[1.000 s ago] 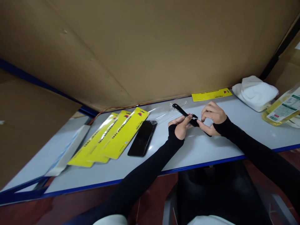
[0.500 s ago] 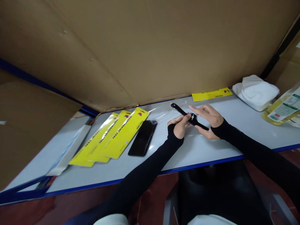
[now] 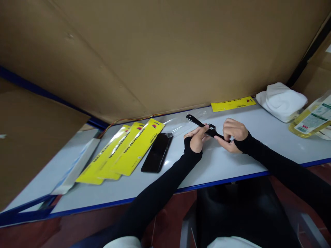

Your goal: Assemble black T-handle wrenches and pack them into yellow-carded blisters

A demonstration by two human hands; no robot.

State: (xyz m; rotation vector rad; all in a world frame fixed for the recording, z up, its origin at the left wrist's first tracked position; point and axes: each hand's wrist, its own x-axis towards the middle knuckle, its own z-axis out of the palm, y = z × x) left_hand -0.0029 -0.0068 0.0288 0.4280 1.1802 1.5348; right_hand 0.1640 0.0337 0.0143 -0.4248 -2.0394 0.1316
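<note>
A black two-handled tool (image 3: 196, 120) with a small metal part at its middle is held above the white table (image 3: 191, 172). My left hand (image 3: 197, 138) grips it near the middle, thumb on top. Around the other handle, my right hand (image 3: 232, 135) is closed, its fingers curled and its thumb side against the handle. Left of my left hand lies a black phone (image 3: 157, 152) on the table. Clear plastic film (image 3: 178, 124) lies behind the phone and the hands.
Overlapping yellow cards (image 3: 139, 148) lie on the left, beside a white strip (image 3: 77, 165). Another yellow card (image 3: 232, 104) rests at the back. A white cloth bundle (image 3: 281, 101) and a bottle of yellow liquid (image 3: 311, 119) stand at the right. A cardboard wall (image 3: 165, 51) rises behind.
My right hand's raised, outstretched fingers have curled in and come down toward the handle. The tool has shifted slightly left. My left hand keeps its grip.
</note>
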